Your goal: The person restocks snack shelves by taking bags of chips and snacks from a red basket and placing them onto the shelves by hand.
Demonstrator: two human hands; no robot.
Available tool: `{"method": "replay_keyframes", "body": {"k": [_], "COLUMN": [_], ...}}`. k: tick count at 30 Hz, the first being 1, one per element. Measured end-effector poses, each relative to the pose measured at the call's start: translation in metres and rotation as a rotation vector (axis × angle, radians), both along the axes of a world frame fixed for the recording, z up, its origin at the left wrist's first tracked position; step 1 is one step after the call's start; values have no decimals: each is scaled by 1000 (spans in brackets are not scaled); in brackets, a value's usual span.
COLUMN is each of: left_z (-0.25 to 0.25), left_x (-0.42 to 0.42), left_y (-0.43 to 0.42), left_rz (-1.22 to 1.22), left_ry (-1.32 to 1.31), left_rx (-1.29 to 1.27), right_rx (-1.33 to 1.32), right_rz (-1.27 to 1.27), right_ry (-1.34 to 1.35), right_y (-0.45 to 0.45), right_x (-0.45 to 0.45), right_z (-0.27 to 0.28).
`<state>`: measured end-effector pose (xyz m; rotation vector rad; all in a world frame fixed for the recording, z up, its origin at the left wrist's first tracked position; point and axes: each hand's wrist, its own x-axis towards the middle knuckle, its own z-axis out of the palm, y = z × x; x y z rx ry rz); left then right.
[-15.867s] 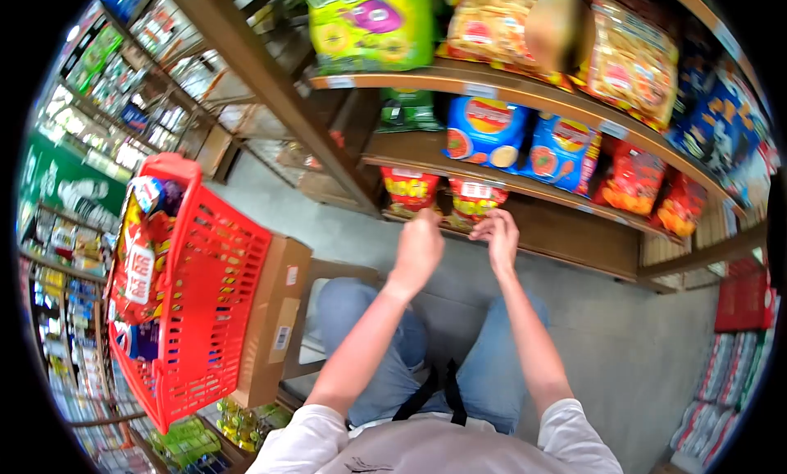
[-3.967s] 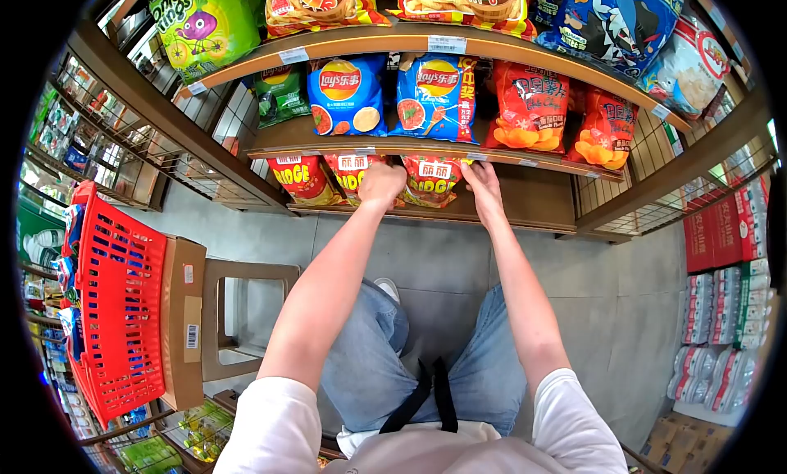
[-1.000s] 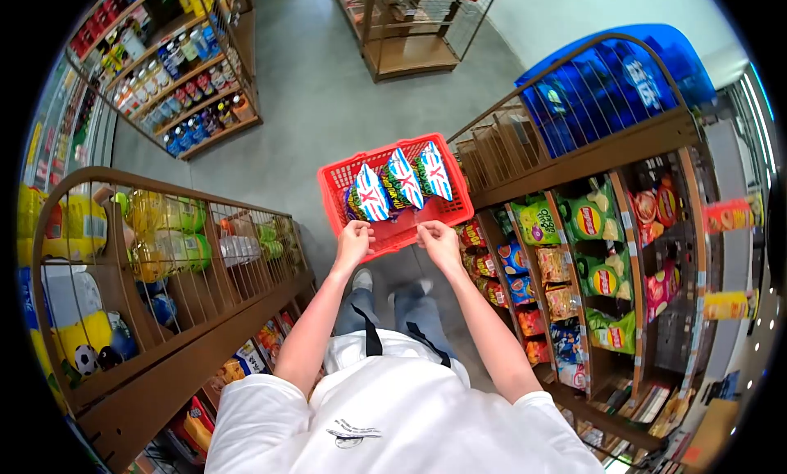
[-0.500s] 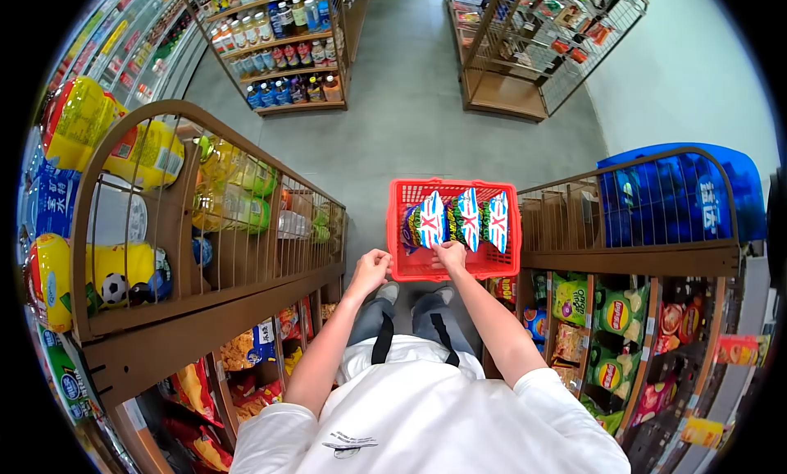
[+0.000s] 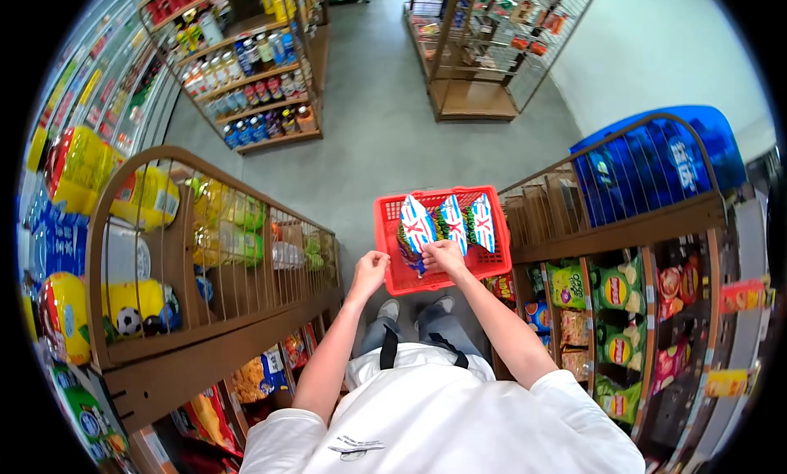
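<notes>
My right hand (image 5: 443, 257) is closed in a pinch at the lower part of the leftmost snack bag (image 5: 418, 221). That bag has a blue, white and red front and leans inside the red shopping basket (image 5: 379, 228). To its right, two matching bags, the middle bag (image 5: 453, 220) and the right-hand bag (image 5: 482, 221), stand in the same basket. My left hand (image 5: 373, 271) is at the basket's left rim with its fingers curled together. Whether it touches the rim or holds anything I cannot make out. My shoes (image 5: 389, 309) show just below the basket.
A brown shelf with a wire guard (image 5: 221, 310) stands on my left, bearing large oil bottles (image 5: 147, 197). On my right, another shelf holds chip bags (image 5: 619, 287) and blue-wrapped packs (image 5: 656, 175). Ahead, a drinks rack (image 5: 254, 88) and a wire rack (image 5: 475, 97) flank the aisle.
The view has shifted, so the shelves and basket sit differently in it. The leftmost bag has tilted, its lower end swinging toward me, with my right hand at it. My left hand stays by the rim.
</notes>
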<state>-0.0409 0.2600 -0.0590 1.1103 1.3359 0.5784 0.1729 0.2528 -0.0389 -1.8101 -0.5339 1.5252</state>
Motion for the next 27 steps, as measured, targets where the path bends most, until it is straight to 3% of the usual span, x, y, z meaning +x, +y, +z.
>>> {"method": "replay_keyframes", "body": {"k": [6, 8, 16, 18, 27], "left_z": [-14, 26, 150, 133, 164], "left_x": [14, 27, 101, 130, 208], "left_y": [48, 51, -8, -24, -163], "left_rz": [98, 108, -571, -683, -1192], "left_ry": [-45, -98, -618, -677, -766], "left_rx": [226, 321, 583, 614, 519], "right_rx": [282, 355, 493, 590, 576], "right_rz": [29, -40, -238, -303, -512], "right_ry": [89, 114, -162, -161, -371], "right_y": [-33, -51, -155, -189, -381], "right_x": [20, 29, 61, 67, 48], "right_z": [84, 117, 243, 248, 292]}}
